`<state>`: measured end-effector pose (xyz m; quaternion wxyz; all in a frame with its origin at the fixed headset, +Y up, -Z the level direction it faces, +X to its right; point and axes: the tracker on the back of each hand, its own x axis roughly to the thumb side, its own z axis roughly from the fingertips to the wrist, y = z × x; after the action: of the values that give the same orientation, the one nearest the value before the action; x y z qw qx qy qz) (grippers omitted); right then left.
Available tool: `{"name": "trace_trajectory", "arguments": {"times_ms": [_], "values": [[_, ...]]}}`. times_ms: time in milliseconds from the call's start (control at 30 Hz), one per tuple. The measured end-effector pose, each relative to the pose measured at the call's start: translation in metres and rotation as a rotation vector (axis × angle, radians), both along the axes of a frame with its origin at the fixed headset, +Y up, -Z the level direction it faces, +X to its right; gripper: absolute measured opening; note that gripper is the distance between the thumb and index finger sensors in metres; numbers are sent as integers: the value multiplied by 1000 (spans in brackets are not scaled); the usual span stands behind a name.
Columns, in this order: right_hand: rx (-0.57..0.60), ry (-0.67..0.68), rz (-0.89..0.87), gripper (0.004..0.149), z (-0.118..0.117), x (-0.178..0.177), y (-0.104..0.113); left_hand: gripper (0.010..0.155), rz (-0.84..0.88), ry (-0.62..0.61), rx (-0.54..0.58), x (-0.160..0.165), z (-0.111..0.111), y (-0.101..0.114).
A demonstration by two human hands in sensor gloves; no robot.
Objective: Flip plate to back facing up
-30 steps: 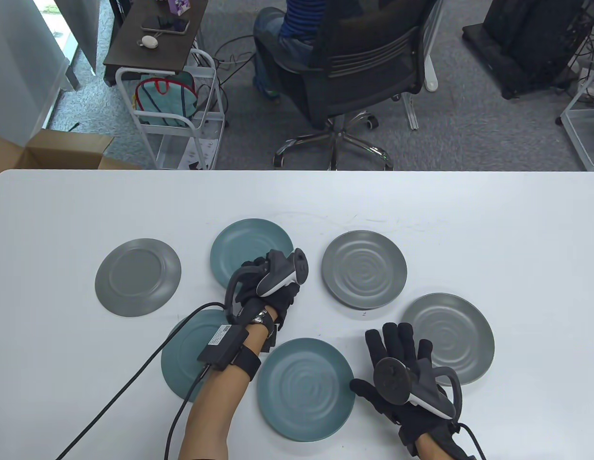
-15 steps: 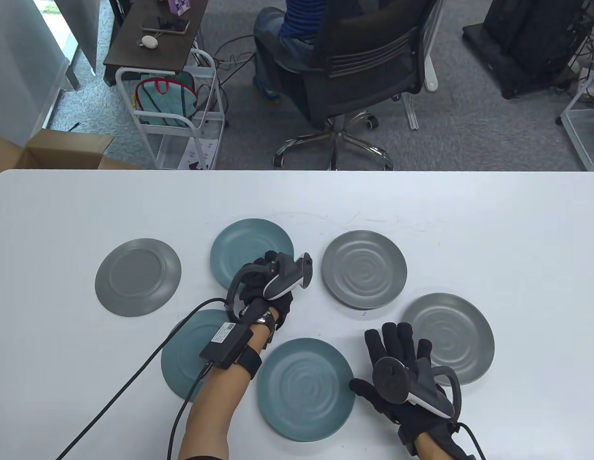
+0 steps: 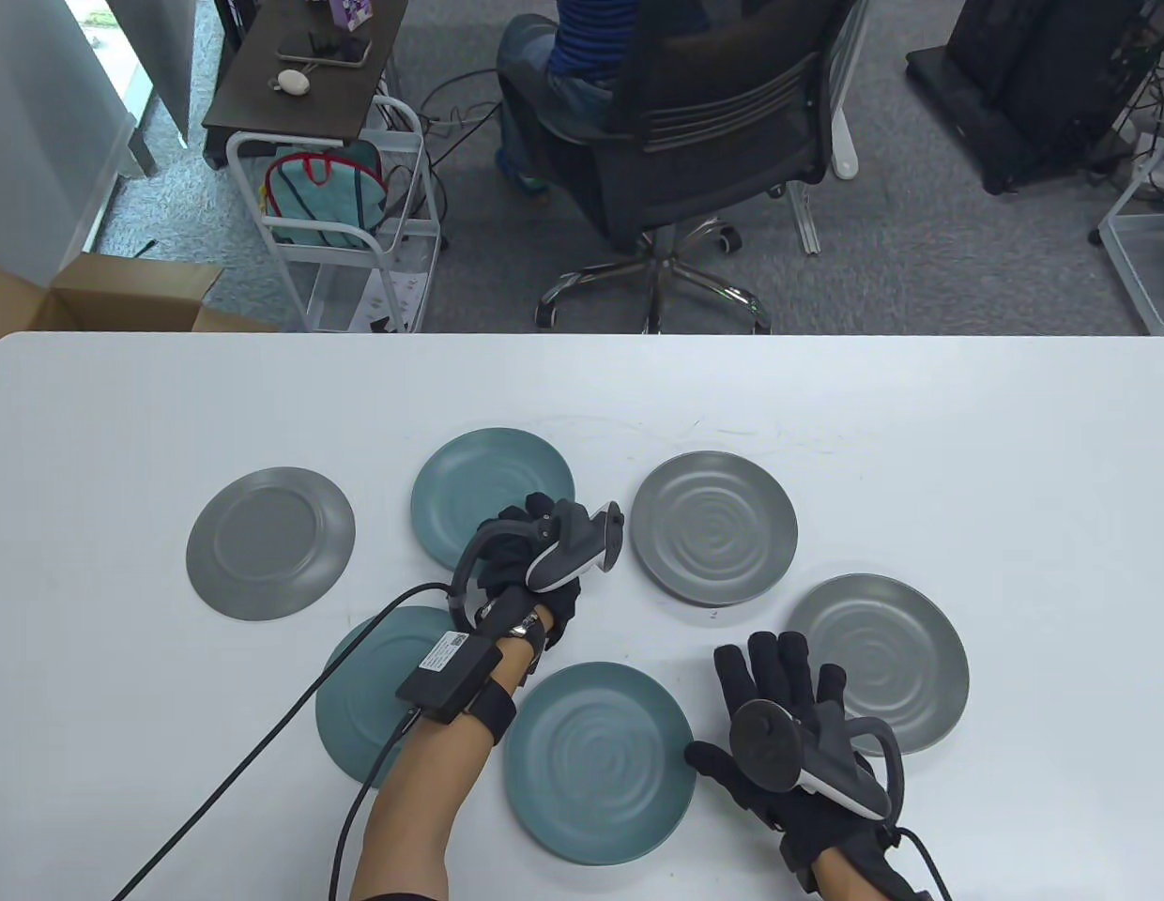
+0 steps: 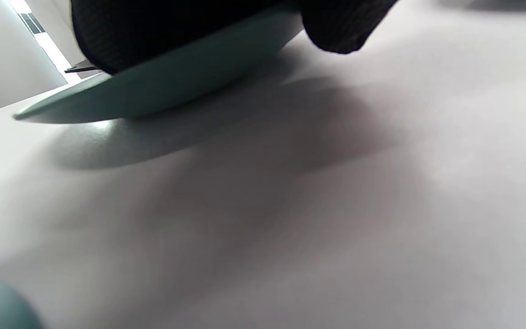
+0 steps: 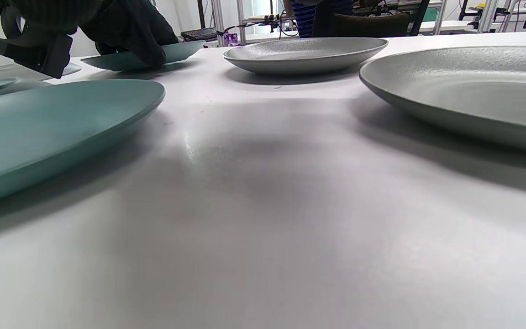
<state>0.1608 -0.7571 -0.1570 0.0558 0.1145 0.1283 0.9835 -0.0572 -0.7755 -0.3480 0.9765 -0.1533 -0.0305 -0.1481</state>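
My left hand (image 3: 524, 537) grips the near right rim of a teal plate (image 3: 479, 488) at the back middle of the table. In the left wrist view the gloved fingers (image 4: 176, 27) lie on top of this plate (image 4: 162, 87), the thumb sits at its edge, and the gripped side looks slightly raised off the table. The right wrist view shows the left hand (image 5: 126, 27) on the plate (image 5: 181, 48) from afar. My right hand (image 3: 779, 694) rests flat on the table with fingers spread, holding nothing.
A grey plate (image 3: 270, 542) lies at the left. Two teal plates (image 3: 366, 694) (image 3: 596, 760) lie near the front. Two grey plates (image 3: 713, 527) (image 3: 882, 657) lie at the right, the nearer just beside my right hand. The white table (image 3: 1014, 450) holds them all.
My left hand has rolled and shifted slightly to the right on the teal plate's rim, its tracker tipping rightward. The right hand has not moved.
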Motion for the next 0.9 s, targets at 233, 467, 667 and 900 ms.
{"name": "trace_trajectory", "arguments": {"times_ms": [233,467,667,900], "values": [[-4,3,-4,93,0,0,0,63,72,-14,-10,-4,1,12],[-4,3,-15,93,0,0,0,63,211,3,-5,-10,2,33],[-5,2,-20,93,0,0,0,62,349,16,5,-17,4,54],[-12,0,-21,93,0,1,0,60,483,35,25,-30,5,73]]}}
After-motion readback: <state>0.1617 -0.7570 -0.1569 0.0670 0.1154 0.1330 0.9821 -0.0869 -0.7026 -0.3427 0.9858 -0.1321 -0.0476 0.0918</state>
